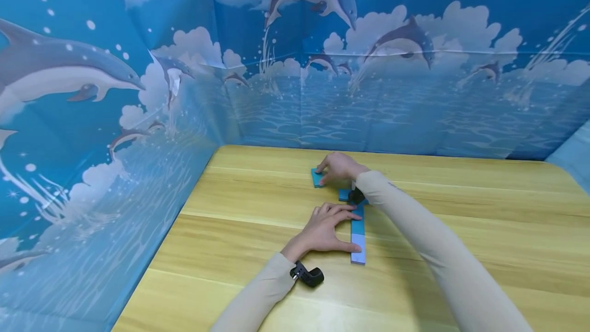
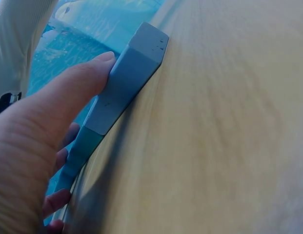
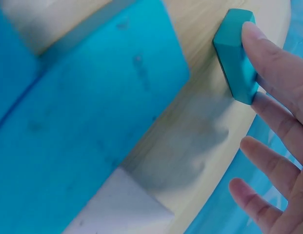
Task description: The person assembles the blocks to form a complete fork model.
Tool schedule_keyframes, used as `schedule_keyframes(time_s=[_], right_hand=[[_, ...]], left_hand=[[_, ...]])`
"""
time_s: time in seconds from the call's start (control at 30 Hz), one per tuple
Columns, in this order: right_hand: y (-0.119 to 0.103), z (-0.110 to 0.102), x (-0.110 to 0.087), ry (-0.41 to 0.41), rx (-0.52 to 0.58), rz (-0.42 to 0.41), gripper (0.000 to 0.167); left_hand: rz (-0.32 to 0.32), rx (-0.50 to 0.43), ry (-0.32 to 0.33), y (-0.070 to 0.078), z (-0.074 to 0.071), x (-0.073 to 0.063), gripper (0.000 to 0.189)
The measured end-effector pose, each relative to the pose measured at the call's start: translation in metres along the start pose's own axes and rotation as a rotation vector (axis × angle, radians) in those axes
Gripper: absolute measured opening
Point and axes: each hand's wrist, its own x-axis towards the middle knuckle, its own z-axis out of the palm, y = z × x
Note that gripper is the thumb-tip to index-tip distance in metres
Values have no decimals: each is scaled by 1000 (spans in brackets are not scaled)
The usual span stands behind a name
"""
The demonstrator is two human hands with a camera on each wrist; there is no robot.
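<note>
A flat teal block [image 1: 316, 179] lies on the wooden table toward the back. My right hand [image 1: 340, 166] pinches it between thumb and forefinger, the other fingers spread apart, as the right wrist view shows. Nearer me, a lavender block [image 1: 358, 254] and a blue block [image 1: 357, 227] stand end to end in a row. My left hand [image 1: 322, 229] is spread along this row's left side, its thumb touching the lavender block and its fingertips at the blue part. A bright blue block [image 1: 343, 195] crosses the row's far end, partly hidden by the right wrist.
A white piece [image 3: 122, 209] sits beside the big blue block in the right wrist view. The wooden table [image 1: 484, 229] is bordered at the back and left by a blue dolphin-print sheet [image 1: 392, 101]. Black wrist cameras sit at both sleeves.
</note>
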Motion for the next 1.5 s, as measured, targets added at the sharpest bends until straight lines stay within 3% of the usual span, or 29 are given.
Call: schedule_keyframes(time_s=[1.0, 1.23, 1.5], right_hand=[[22, -3, -23, 31, 43, -11, 40], [25, -2, -22, 21, 108, 30, 41], [29, -2, -23, 32, 69, 67, 50]], left_hand=[[-1, -8, -3, 3, -1, 0, 67], [-5, -9, -3, 1, 1, 0, 67], [-3, -7, -3, 1, 1, 1, 67]])
